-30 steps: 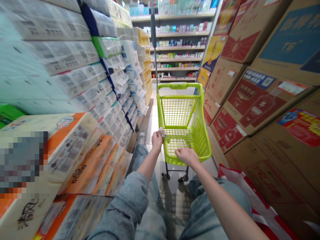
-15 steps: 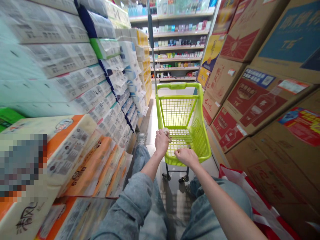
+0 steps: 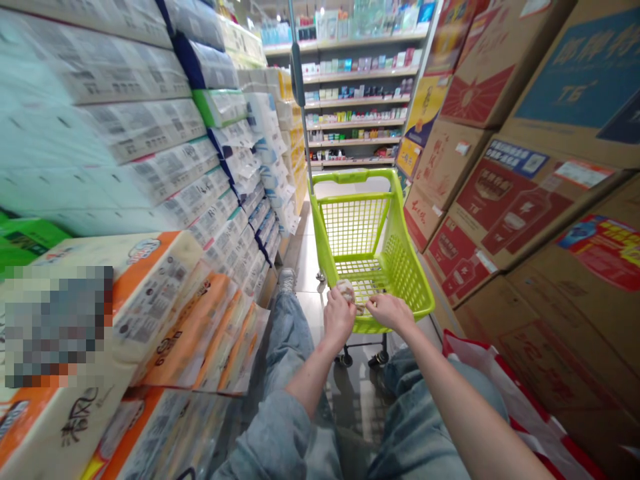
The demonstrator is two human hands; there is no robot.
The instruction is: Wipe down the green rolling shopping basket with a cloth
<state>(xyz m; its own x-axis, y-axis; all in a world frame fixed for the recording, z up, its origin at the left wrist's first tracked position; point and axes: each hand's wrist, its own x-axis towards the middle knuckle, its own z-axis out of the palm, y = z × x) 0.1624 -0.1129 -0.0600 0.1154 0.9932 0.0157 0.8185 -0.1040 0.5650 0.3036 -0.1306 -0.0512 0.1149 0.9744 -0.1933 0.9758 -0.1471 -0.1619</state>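
At one green cart (image 3: 355,257), one left hand (image 3: 340,319) holds one cloth (image 3: 345,289).

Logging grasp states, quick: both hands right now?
Left hand: closed, holding a small pale crumpled item.
Right hand: closed; whether it grips that item too can't be told.

We're rolling with a single view here, folks: a cam worn on the head, pointing forward and down over our own arms (image 3: 313,377). It's close enough that our left hand (image 3: 339,315) and right hand (image 3: 393,311) land just below mid-picture, with the green cart (image 3: 407,263) right past them. Way off, up top, we're facing the shelves (image 3: 360,77) pretty much head-on, and the edges look kinda stretched.
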